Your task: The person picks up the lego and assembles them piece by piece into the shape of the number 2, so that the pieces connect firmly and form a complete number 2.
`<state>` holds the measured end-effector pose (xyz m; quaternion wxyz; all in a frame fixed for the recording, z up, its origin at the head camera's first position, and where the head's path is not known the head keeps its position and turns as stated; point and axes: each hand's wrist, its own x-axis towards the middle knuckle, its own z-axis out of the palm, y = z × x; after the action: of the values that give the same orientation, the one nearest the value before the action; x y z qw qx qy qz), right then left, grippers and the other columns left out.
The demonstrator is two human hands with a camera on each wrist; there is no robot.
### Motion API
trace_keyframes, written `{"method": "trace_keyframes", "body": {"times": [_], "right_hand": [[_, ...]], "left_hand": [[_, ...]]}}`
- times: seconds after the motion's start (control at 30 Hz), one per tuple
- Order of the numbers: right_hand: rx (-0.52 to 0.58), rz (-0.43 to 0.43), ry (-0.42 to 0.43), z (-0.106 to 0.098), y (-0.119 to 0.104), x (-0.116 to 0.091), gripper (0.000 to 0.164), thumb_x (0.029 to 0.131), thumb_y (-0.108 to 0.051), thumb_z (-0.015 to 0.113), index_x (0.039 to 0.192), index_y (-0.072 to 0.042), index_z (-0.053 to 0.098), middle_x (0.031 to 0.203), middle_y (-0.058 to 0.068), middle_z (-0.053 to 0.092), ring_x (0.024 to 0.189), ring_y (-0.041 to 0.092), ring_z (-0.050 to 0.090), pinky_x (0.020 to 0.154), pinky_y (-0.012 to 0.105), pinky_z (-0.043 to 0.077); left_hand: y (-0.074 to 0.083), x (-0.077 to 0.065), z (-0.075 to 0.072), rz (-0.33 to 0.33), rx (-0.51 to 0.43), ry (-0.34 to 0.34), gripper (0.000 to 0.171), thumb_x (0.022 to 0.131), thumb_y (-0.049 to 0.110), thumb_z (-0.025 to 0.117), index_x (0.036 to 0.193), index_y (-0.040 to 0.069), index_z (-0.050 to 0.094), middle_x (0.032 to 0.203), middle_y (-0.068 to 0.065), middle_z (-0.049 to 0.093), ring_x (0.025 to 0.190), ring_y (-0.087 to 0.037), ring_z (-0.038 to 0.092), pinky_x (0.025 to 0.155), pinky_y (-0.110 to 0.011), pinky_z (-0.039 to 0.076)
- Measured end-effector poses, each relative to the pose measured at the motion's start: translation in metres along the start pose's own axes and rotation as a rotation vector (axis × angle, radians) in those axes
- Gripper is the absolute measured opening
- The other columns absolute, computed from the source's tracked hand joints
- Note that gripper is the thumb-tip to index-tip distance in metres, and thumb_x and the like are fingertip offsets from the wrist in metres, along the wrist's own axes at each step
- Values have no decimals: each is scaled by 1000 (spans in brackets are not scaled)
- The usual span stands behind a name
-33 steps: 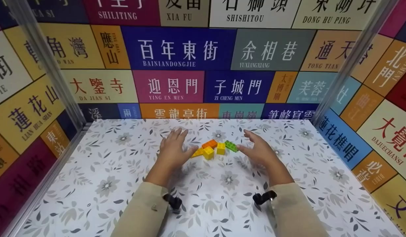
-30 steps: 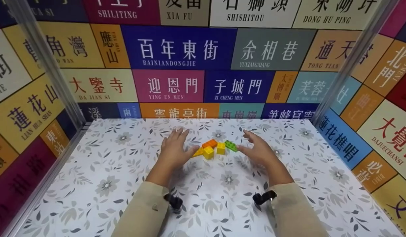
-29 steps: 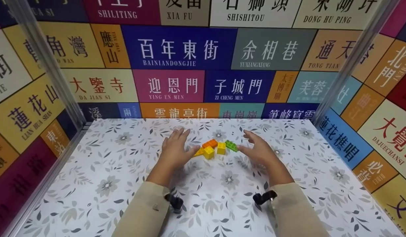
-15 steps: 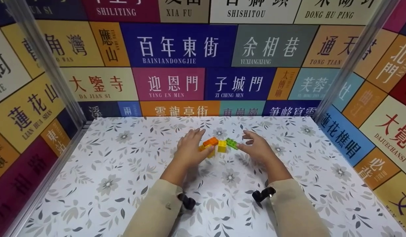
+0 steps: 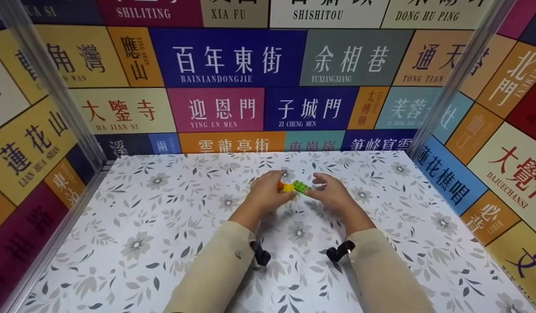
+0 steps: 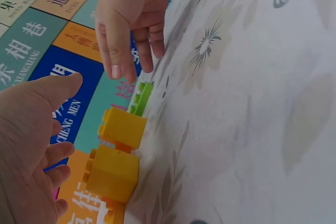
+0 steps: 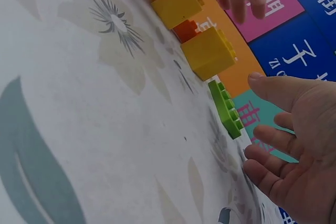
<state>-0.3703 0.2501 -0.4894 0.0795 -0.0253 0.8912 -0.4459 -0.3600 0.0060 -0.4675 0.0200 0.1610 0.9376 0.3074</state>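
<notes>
Head: brick point(image 5: 301, 187) (green) between hands point(image 5: 268, 190) point(image 5: 333, 192)

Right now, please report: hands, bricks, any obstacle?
Left hand and right hand: holding nothing. Green brick: on table, nearest right hand. Yellow bricks: partly hidden by left hand in head view.

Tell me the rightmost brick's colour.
The brick is green, shown best in the right wrist view.

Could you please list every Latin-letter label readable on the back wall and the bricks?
Back wall:
"SHILITING"
"XIA FU"
"SHISHITOU"
"DONG HU PING"
"YING SHAN"
"BAINIANDONGJIE"
"YUXIANGXIANG"
"TONG TIAN"
"DA JIAN SI"
"YING EN MEN"
"ZI CHENG MEN"
The rest there is too small, faint or cut off.
Bricks: none readable.
</notes>
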Motion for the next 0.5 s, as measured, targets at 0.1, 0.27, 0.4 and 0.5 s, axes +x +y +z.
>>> {"method": "trace_keyframes", "body": {"times": [0.1, 0.27, 0.4, 0.5], "right_hand": [[49, 35, -11, 1, 1, 2, 84, 98, -36, 79, 167, -16, 35, 165, 12, 50, 153, 36, 48, 120, 57, 47], [40, 27, -16, 2, 3, 5, 81, 98, -34, 79, 166, -14, 38, 162, 13, 52, 151, 36, 50, 119, 55, 48], [1, 22, -11, 6, 5, 8, 78, 97, -33, 80, 163, -11, 44, 162, 16, 53, 150, 37, 51, 122, 54, 46], [-34, 32, 0, 8, 5, 10, 75, 95, -31, 81, 159, -10, 49, 161, 16, 55, 150, 37, 51, 124, 53, 43]], "left_hand": [[2, 10, 5, -23, -11, -41, 82, 95, 57, 75, 164, 26, 43, 168, -2, 48, 157, -30, 43, 132, -57, 28], [5, 20, 13, -63, -22, -91, 80, 95, 54, 76, 163, 26, 45, 169, -2, 47, 158, -28, 42, 132, -55, 28], [7, 22, 18, -63, -1, -92, 77, 96, 50, 77, 162, 23, 48, 168, -2, 49, 158, -28, 43, 133, -56, 27], [9, 23, 21, -70, -3, -87, 76, 95, 48, 78, 160, 23, 50, 167, -2, 50, 157, -28, 43, 133, -56, 25]]}}
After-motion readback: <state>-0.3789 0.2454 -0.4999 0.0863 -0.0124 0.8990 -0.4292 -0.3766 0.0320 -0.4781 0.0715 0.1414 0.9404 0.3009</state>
